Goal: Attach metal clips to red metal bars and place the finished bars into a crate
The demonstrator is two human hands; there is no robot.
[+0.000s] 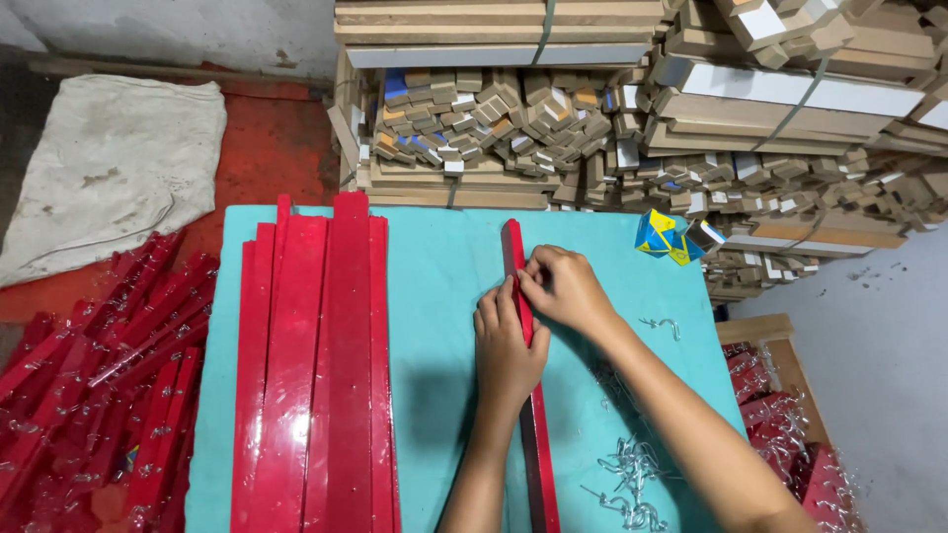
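Presently, item one: your left hand [507, 347] lies flat, palm down, over a long narrow glossy red strip [534, 449] that runs lengthwise down the teal-covered counter [444, 286]; its grip is not clenched but pressing, likely to keep the strip from sliding. Item two: your right hand [561, 286] sits just beyond the left, fingertips pinched together on the strip's upper part, grasping something too small to make out. The strip passes under both hands, its far end showing above them and its near end reaching the bottom edge of the view.

Item three: a stack of flat red boards [316, 375] lies well to the left on the counter. Item four: loose silvery metal hooks [632, 474] are scattered to the right, within reach of your right hand. Item five: a small blue-and-yellow box [660, 237] rests near the far right corner.
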